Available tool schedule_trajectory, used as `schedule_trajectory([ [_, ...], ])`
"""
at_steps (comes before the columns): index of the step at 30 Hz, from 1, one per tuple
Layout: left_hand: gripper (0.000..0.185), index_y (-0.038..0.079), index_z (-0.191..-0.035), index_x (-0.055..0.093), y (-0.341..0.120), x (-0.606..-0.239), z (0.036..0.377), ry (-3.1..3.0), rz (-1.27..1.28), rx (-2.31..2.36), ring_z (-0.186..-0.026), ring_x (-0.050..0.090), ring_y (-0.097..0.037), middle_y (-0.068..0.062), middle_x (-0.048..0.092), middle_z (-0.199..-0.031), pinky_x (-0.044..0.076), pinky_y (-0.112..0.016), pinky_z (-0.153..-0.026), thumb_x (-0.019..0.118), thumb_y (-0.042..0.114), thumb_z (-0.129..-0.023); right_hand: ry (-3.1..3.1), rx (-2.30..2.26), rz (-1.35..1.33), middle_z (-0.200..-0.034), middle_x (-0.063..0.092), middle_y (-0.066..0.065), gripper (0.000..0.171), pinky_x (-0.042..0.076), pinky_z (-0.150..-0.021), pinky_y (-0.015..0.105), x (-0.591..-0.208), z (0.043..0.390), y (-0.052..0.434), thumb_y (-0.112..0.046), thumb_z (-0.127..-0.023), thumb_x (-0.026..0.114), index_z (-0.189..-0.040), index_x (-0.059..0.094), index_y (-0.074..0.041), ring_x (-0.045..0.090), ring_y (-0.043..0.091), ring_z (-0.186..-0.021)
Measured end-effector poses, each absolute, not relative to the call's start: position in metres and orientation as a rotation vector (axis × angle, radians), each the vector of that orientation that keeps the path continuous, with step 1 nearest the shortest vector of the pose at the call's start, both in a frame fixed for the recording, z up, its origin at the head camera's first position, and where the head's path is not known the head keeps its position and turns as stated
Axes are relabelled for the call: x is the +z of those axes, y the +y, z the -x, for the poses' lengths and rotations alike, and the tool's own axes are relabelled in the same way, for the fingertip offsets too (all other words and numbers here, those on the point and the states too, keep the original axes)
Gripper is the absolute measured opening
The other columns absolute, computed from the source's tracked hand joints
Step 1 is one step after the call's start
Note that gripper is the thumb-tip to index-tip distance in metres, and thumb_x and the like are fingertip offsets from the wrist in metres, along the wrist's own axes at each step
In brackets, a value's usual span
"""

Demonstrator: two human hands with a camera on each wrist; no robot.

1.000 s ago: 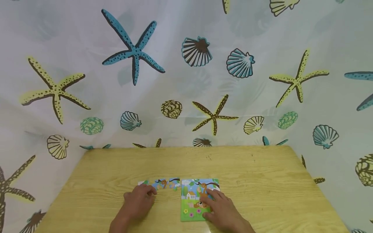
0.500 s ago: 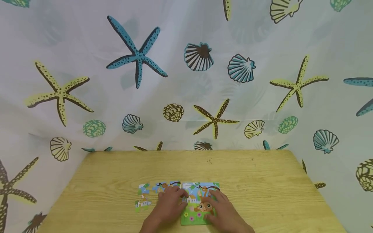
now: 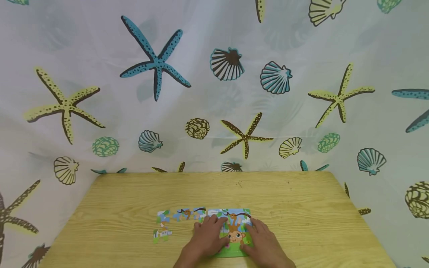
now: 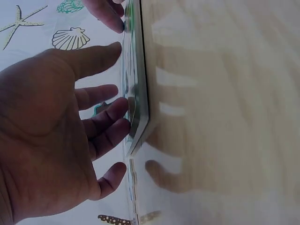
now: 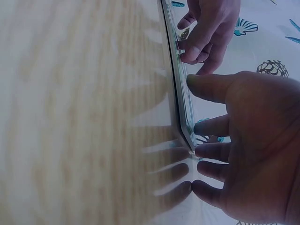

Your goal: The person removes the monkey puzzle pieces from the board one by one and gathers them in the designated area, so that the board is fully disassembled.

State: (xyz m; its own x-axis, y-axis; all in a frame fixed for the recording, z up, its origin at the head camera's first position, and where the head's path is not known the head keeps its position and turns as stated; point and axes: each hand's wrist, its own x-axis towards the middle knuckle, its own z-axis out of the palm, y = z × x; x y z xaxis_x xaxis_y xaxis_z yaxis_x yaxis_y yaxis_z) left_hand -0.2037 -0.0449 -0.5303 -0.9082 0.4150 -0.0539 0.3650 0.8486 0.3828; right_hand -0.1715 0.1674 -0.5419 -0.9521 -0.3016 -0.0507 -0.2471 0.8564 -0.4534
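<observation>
A square jigsaw puzzle [image 3: 236, 236] with a monkey picture lies flat on the table in the head view, its green lower rim in sight. My left hand [image 3: 208, 235] lies over its left half, covering part of the picture; in the left wrist view, fingertips [image 4: 123, 123] touch the puzzle's face, and the thumb is held apart from the fingers. At the right edge is my right hand [image 3: 266, 238], thumb over the lower right corner. The right wrist view shows its fingers [image 5: 213, 151] spread and nearly straight along the puzzle board's edge [image 5: 177, 89].
Loose puzzle pieces lie left of the puzzle: a row with a monkey's tail [image 3: 187, 214] along the back, and a piece with a house [image 3: 162, 234] nearer the front. A wooden table [image 3: 311, 216] carries everything, and a curtain with shells and starfish [image 3: 246, 137] hangs behind it.
My left hand has moved right, from the loose pieces onto the puzzle's left half, uncovering the house piece. My right hand has shifted slightly right, so the monkey's face now shows.
</observation>
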Motion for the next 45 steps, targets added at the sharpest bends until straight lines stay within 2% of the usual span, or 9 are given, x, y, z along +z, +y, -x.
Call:
schedule_trajectory([
  [6, 0.051, 0.019, -0.126, 0.059, -0.034, -0.534, 0.208, 2.935, -0.541, 0.479, -0.101, 0.048, -0.024, -0.003, 0.056, -0.108, 0.039, -0.054, -0.080, 0.070, 0.045, -0.083, 2.884, -0.662, 0.427, -0.152, 0.035, 0.018, 0.066, 0.035, -0.104, 0.063, -0.543, 0.172, 0.170, -0.046, -0.090, 0.064, -0.140, 0.049, -0.006, 0.035, 0.040, -0.139],
  [12, 0.060, 0.022, -0.130, 0.058, -0.031, -0.536, 0.216, 2.897, -0.497, 0.503, -0.104, 0.047, -0.025, -0.005, 0.056, -0.110, 0.037, -0.055, -0.082, 0.076, 0.043, -0.077, 2.893, -0.651, 0.451, -0.152, 0.035, 0.017, 0.066, 0.036, -0.103, 0.064, -0.545, 0.172, 0.172, -0.048, -0.089, 0.064, -0.139, 0.049, -0.007, 0.035, 0.040, -0.139],
  [20, 0.060, 0.020, -0.126, 0.060, -0.027, -0.536, 0.224, 2.855, -0.514, 0.594, -0.107, 0.048, -0.028, -0.006, 0.058, -0.112, 0.036, -0.059, -0.086, 0.082, 0.037, -0.072, 2.894, -0.687, 0.457, -0.153, 0.034, 0.017, 0.056, 0.035, -0.101, 0.067, -0.544, 0.171, 0.173, -0.045, -0.090, 0.064, -0.137, 0.053, -0.018, 0.035, 0.041, -0.139],
  [26, 0.056, 0.018, -0.118, 0.062, -0.025, -0.529, 0.228, 2.839, -0.512, 0.624, -0.109, 0.048, -0.029, -0.006, 0.056, -0.113, 0.036, -0.061, -0.087, 0.086, 0.035, -0.070, 2.907, -0.651, 0.487, -0.153, 0.034, 0.018, 0.052, 0.035, -0.103, 0.065, -0.537, 0.168, 0.172, -0.044, -0.091, 0.062, -0.136, 0.054, -0.019, 0.036, 0.040, -0.138],
  [32, 0.053, 0.019, -0.110, 0.056, -0.026, -0.529, 0.232, 2.794, -0.515, 0.734, -0.099, 0.050, -0.024, 0.000, 0.058, -0.103, 0.033, -0.058, -0.084, 0.088, 0.028, -0.068, 2.899, -0.629, 0.485, -0.153, 0.034, 0.018, 0.053, 0.036, -0.102, 0.064, -0.536, 0.168, 0.171, -0.045, -0.092, 0.061, -0.137, 0.054, -0.019, 0.036, 0.040, -0.138],
  [40, 0.027, 0.021, -0.113, 0.050, -0.046, -0.535, 0.233, 2.681, -0.536, 1.048, -0.093, 0.060, -0.018, 0.002, 0.063, -0.101, 0.027, -0.057, -0.085, 0.065, 0.021, -0.091, 2.906, -0.642, 0.513, -0.152, 0.035, 0.019, 0.053, 0.037, -0.099, 0.066, -0.537, 0.169, 0.169, -0.047, -0.091, 0.061, -0.136, 0.055, -0.018, 0.038, 0.041, -0.136],
  [45, 0.025, 0.021, -0.115, 0.049, -0.071, -0.531, 0.234, 2.674, -0.464, 1.072, -0.091, 0.058, -0.016, 0.003, 0.061, -0.102, 0.026, -0.064, -0.088, 0.062, 0.026, -0.095, 2.908, -0.641, 0.486, -0.152, 0.035, 0.018, 0.054, 0.035, -0.100, 0.068, -0.538, 0.168, 0.170, -0.046, -0.090, 0.062, -0.136, 0.055, -0.019, 0.037, 0.042, -0.137],
])
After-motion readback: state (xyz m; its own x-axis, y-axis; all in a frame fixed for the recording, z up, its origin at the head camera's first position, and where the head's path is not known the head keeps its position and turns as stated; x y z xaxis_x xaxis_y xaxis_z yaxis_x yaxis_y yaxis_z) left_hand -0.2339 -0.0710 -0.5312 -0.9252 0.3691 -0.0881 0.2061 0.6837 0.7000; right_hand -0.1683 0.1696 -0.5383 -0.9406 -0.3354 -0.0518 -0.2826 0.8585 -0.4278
